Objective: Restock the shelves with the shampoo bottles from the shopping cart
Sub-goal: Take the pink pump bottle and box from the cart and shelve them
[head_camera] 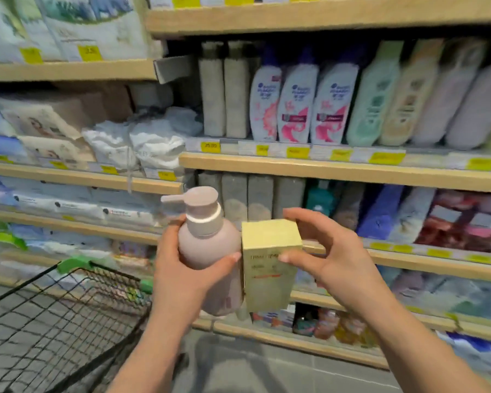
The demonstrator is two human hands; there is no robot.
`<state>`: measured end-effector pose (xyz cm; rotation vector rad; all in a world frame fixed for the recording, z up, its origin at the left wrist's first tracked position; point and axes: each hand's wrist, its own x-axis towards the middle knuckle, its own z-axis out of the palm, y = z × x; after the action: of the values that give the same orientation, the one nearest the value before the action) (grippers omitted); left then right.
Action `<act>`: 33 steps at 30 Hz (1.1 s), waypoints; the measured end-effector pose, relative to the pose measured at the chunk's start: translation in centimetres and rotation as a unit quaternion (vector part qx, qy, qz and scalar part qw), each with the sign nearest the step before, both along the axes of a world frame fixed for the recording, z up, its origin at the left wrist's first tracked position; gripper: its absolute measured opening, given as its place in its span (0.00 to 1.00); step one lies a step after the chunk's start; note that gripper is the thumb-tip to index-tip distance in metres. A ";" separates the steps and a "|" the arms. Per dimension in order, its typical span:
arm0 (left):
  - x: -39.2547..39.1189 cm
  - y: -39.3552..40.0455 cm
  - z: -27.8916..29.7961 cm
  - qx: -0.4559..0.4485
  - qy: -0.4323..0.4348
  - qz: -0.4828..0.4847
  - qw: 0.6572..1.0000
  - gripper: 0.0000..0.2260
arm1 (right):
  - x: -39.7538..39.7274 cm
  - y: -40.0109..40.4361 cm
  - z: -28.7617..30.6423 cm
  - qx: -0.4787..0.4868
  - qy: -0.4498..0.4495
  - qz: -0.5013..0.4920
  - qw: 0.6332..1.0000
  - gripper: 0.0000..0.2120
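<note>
The left hand (182, 268) grips a pump bottle (207, 251) around its body: thumb across the front, fingers curled behind. The bottle stands upright in the grip, its pump head above the hand with the nozzle pointing left. Directly right of this grip, touching the bottle's side, is a pale yellow box (270, 265). The right hand (332, 259) pinches the box near its top, thumb on the front face and fingers arched over the upper rear edge. Both forearms rise from the lower frame edge, wrists bent slightly inward.

The bottle is smooth, matte, dusty pink, with rounded shoulders and 1 pale ring at the collar. The box is rectangular cardboard with blurred print.

Beyond both grips stand wooden shelves (323, 168) stocked with bottles. Below and left of the left hand sits a black wire shopping cart (68, 307) with green corner caps.
</note>
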<state>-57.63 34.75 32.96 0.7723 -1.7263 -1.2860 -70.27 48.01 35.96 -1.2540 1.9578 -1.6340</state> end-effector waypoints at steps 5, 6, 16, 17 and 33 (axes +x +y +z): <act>-6.8 7.3 1.3 -0.003 0.008 -0.040 0.999 0.29 | -5.5 8.6 1.5 -0.018 0.038 -0.061 0.997 0.27; -7.6 8.1 1.5 -0.002 0.010 -0.047 0.999 0.28 | -6.2 9.5 1.6 -0.018 0.046 -0.070 0.996 0.27; -17.7 13.9 3.5 -0.011 0.033 -0.153 0.988 0.27 | -13.8 17.2 2.4 -0.041 0.086 -0.158 0.983 0.22; -18.7 14.2 3.5 -0.013 0.036 -0.158 0.987 0.28 | -14.6 17.6 2.5 -0.040 0.090 -0.165 0.981 0.23; -40.3 16.5 8.5 -0.080 0.112 -0.267 0.954 0.33 | -32.5 21.3 6.9 -0.104 0.207 -0.268 0.935 0.17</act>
<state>-97.91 51.28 41.49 0.0495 -1.8867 -1.4892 -102.72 69.28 42.87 -1.2956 2.6228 -1.9953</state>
